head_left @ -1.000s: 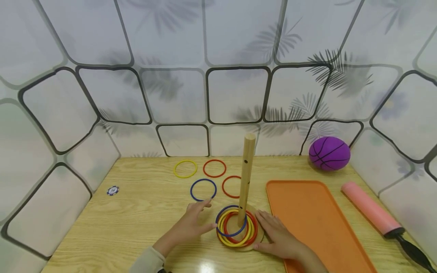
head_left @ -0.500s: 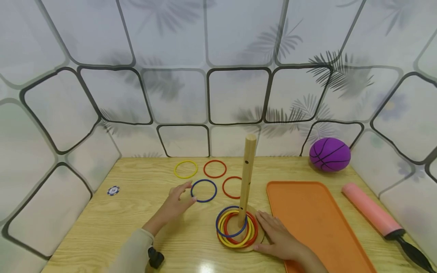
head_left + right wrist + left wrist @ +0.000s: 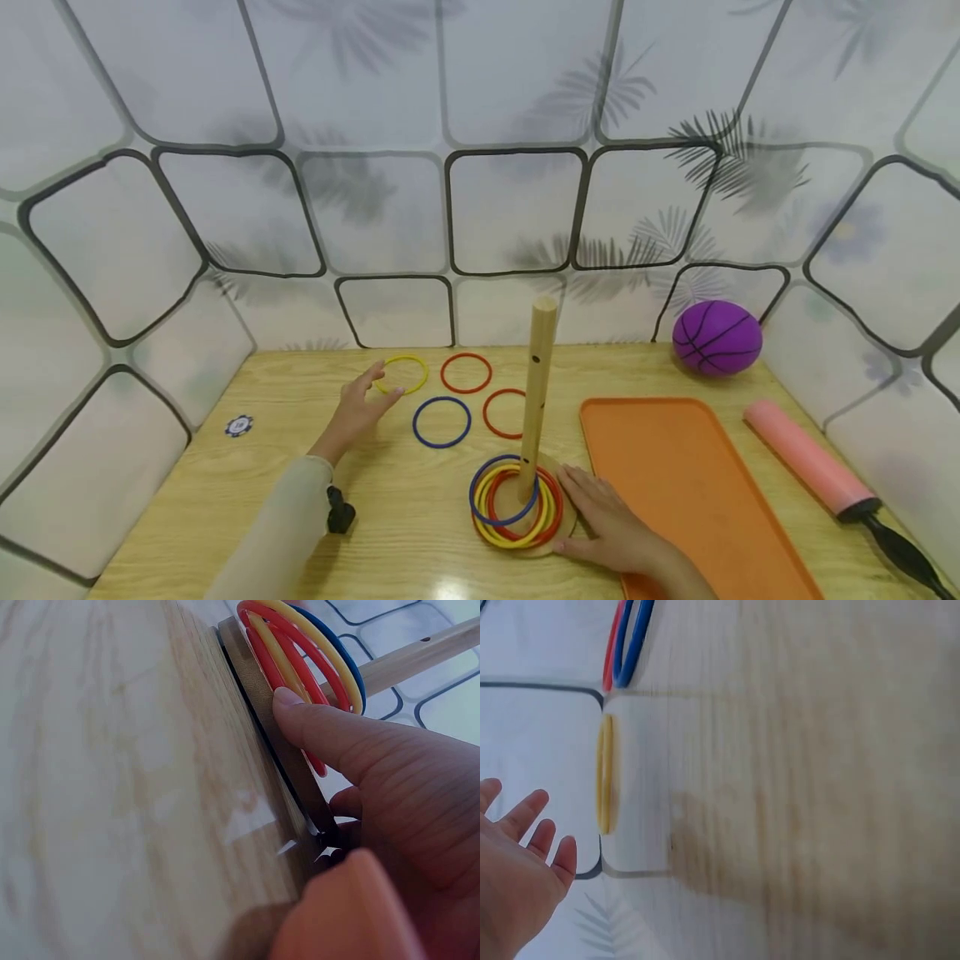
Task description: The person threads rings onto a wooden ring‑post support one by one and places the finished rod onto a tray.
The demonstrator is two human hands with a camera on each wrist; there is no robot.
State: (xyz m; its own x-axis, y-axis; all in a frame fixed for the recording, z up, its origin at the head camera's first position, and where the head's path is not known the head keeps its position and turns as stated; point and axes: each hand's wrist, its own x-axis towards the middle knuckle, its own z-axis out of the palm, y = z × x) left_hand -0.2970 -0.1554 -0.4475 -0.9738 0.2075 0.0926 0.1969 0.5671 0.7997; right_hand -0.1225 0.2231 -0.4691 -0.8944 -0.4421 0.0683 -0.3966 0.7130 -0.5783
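My left hand (image 3: 356,412), fingers spread and holding nothing, hovers at the left side of a thin yellow ring (image 3: 427,375); the left wrist view has that yellow ring (image 3: 607,776) just beyond the fingertips. Beside it lie a red ring (image 3: 465,392), a blue ring (image 3: 441,447) and another red ring (image 3: 485,414) partly hidden by the pole. With fairly straight fingers, my right hand (image 3: 611,529) rests on the right edge of a round wooden base (image 3: 568,510), thumb at its near side. A wooden pole (image 3: 537,383) rises from it through several stacked rings (image 3: 510,546).
An orange tray (image 3: 675,475) lies to the right, partly under my right forearm. Further right are a pink hand pump (image 3: 810,458) and a purple ball (image 3: 717,337). A poker chip (image 3: 239,426) sits at the left. Patterned walls enclose the table's back and sides.
My left hand has moved from beside the stacked rings, leftward and away from me, past the blue ring to the yellow ring. My right hand has stayed on the base.
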